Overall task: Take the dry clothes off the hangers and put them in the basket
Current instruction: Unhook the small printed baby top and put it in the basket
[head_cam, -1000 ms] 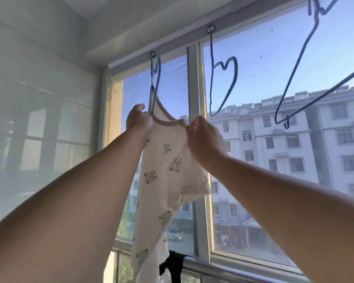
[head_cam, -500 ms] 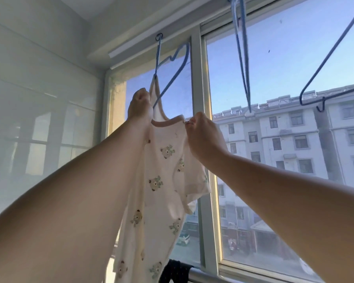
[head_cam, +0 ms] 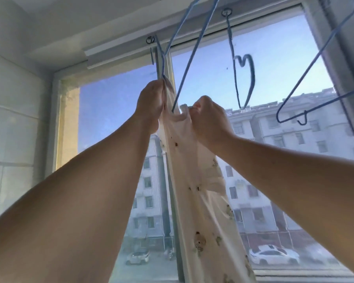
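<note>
Left hand [head_cam: 150, 103]: raised overhead, fingers curling round one shoulder of the garment, bunching the fabric at the lower end of a blue wire hanger. Right hand [head_cam: 209, 119]: raised beside it, fingertips pinching the other side of the neckline.

Window [head_cam: 274, 58]: filling the view behind the arms, its frame showing blue sky, pale apartment blocks and parked cars below.

Garment [head_cam: 194, 180]: cream cloth with small printed bear figures, hanging long between the two forearms, in front of the window's upright post; its neckline is being stretched between the hands while the rest is dangling toward the sill.

Blue wire hanger [head_cam: 189, 58]: tilting steeply, its upper part running out of the top edge, one arm reaching down into the neckline between the hands.

Bare hanger [head_cam: 323, 82]: hanging at the right, tilted, carrying nothing.

Heart-shaped hanger [head_cam: 243, 78]: hanging from a ring [head_cam: 226, 12] on the top rail, well apart from the garment.
</note>
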Demonstrator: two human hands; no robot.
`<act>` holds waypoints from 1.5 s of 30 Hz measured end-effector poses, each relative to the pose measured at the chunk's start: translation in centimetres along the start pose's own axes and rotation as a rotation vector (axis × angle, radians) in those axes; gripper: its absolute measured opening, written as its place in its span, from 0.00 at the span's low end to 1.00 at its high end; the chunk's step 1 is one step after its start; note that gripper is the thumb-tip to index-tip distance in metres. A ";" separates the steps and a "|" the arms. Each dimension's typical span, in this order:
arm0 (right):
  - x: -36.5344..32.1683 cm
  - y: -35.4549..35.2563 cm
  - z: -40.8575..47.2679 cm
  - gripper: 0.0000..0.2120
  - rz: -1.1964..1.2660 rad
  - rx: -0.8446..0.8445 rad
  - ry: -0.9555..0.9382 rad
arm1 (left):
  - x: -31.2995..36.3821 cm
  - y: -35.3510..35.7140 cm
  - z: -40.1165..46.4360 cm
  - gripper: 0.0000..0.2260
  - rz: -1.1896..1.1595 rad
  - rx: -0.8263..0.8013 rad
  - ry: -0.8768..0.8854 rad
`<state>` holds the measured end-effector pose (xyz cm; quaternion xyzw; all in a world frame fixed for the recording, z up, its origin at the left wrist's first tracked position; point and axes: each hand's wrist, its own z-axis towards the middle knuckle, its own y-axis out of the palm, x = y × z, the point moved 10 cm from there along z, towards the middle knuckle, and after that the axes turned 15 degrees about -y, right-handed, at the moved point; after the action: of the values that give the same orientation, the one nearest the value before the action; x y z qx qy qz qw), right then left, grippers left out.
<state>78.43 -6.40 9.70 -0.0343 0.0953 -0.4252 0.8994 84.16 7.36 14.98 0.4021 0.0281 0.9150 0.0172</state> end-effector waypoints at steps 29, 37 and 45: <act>3.0 3.9 -8.6 0.06 -0.101 -0.234 0.028 | -18.7 -8.0 -5.3 0.26 0.189 -0.077 -0.301; 10.6 6.8 -22.8 0.11 0.273 -0.298 0.522 | -29.4 -5.3 -15.9 0.25 0.565 -0.689 -0.445; 14.2 6.1 -37.2 0.09 0.394 -0.246 0.874 | -37.6 -3.3 -24.1 0.03 0.667 -0.785 -0.540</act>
<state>84.37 -12.73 -29.60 0.0601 0.5178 -0.2074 0.8278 91.90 7.77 -29.14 0.5716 -0.4470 0.6779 -0.1178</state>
